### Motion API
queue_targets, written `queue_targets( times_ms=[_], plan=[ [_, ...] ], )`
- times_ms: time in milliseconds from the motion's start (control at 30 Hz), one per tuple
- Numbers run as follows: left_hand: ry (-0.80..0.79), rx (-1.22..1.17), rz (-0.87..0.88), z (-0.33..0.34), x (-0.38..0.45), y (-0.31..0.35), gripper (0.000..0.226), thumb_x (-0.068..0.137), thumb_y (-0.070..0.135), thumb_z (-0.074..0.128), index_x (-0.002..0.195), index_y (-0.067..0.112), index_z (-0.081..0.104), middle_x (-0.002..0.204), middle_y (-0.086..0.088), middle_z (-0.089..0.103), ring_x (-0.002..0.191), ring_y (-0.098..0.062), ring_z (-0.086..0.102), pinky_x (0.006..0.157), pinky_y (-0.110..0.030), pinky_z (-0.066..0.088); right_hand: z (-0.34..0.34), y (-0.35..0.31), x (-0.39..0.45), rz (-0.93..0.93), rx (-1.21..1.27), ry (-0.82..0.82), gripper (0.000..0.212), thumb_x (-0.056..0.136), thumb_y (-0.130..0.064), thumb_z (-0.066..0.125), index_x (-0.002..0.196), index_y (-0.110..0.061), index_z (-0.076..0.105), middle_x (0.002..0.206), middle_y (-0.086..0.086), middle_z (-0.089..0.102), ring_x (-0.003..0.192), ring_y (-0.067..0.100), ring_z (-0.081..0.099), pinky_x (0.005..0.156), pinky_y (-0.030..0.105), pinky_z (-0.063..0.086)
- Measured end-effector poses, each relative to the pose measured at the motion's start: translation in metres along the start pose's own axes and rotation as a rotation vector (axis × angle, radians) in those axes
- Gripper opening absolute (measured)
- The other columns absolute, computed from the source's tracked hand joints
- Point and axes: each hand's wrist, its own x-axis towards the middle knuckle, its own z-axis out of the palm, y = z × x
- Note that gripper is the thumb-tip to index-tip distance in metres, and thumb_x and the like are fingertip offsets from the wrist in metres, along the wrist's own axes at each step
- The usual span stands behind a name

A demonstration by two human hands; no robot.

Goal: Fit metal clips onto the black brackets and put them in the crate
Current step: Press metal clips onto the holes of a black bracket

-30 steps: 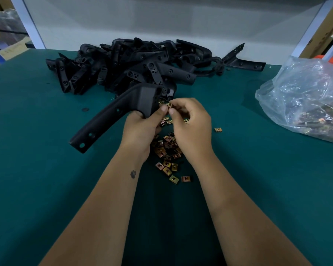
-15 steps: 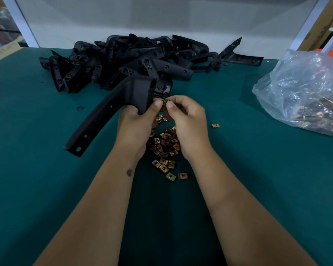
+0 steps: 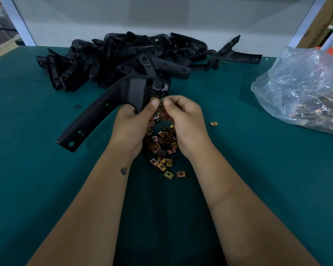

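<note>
My left hand (image 3: 132,123) grips a long curved black bracket (image 3: 102,114) at its thick end, the thin end pointing down to the left over the table. My right hand (image 3: 183,120) pinches a small brass-coloured metal clip (image 3: 161,102) between thumb and forefinger, right at the bracket's end and touching my left thumb. Under both hands lies a loose heap of metal clips (image 3: 162,148) on the green table top (image 3: 46,179). No crate is in view.
A big pile of black brackets (image 3: 135,58) lies at the back of the table. A clear plastic bag of clips (image 3: 306,93) sits at the right edge. One stray clip (image 3: 213,123) lies right of my hands. A white wall stands behind the table.
Both hands stay together at the bracket's end; the bracket has shifted slightly and the clip sits closer against it between the two thumbs.
</note>
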Motion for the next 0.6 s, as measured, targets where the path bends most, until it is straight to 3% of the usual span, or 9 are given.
queue_targets(
  times_ms=[67, 233, 367, 500, 600],
  plan=[
    [-0.019, -0.028, -0.021, -0.001, 0.0, 0.001, 0.027, 0.091, 0.021, 0.07, 0.084, 0.009, 0.047, 0.065, 0.001, 0.051, 0.046, -0.001, 0.044, 0.044, -0.013, 0.037, 0.001, 0.001, 0.0, 0.008, 0.007, -0.015, 0.015, 0.098, -0.011, 0.057, 0.087, -0.015, 0.066, 0.075, -0.006, 0.063, 0.068, 0.002, 0.058, 0.071, 0.019, 0.049],
    [-0.044, -0.072, -0.035, -0.001, -0.002, 0.003, 0.035, 0.093, 0.017, 0.067, 0.066, 0.015, 0.044, 0.054, 0.008, 0.05, 0.045, -0.002, 0.041, 0.043, -0.014, 0.034, -0.001, -0.001, -0.001, 0.009, 0.025, -0.052, 0.014, 0.098, -0.012, 0.056, 0.088, -0.015, 0.065, 0.08, -0.001, 0.064, 0.074, 0.008, 0.058, 0.076, 0.025, 0.051],
    [-0.016, -0.07, -0.101, -0.001, 0.002, 0.004, 0.023, 0.093, 0.019, 0.067, 0.076, 0.011, 0.054, 0.065, 0.001, 0.049, 0.048, -0.004, 0.039, 0.044, -0.014, 0.031, -0.001, -0.002, -0.001, -0.167, -0.256, 0.115, 0.012, 0.096, -0.015, 0.059, 0.09, -0.023, 0.065, 0.085, -0.012, 0.065, 0.08, -0.001, 0.06, 0.074, 0.011, 0.046],
    [0.088, -0.196, -0.162, -0.01, 0.007, 0.011, 0.015, 0.098, 0.018, 0.059, 0.088, 0.008, 0.066, 0.069, 0.002, 0.057, 0.053, -0.003, 0.044, 0.047, -0.014, 0.036, -0.016, 0.0, 0.005, -0.153, -0.443, 0.378, 0.026, 0.1, -0.017, 0.053, 0.125, -0.015, 0.06, 0.113, -0.004, 0.058, 0.102, 0.011, 0.056, 0.09, 0.025, 0.045],
    [0.164, -0.288, -0.195, -0.018, 0.008, 0.016, 0.015, 0.1, 0.016, 0.056, 0.091, 0.007, 0.064, 0.067, 0.002, 0.057, 0.054, -0.005, 0.044, 0.045, -0.015, 0.037, -0.027, 0.006, 0.008, -0.166, -0.824, 0.378, 0.035, 0.098, -0.023, 0.054, 0.133, -0.018, 0.056, 0.129, 0.002, 0.051, 0.121, 0.02, 0.043, 0.101, 0.034, 0.036]
  ],
)
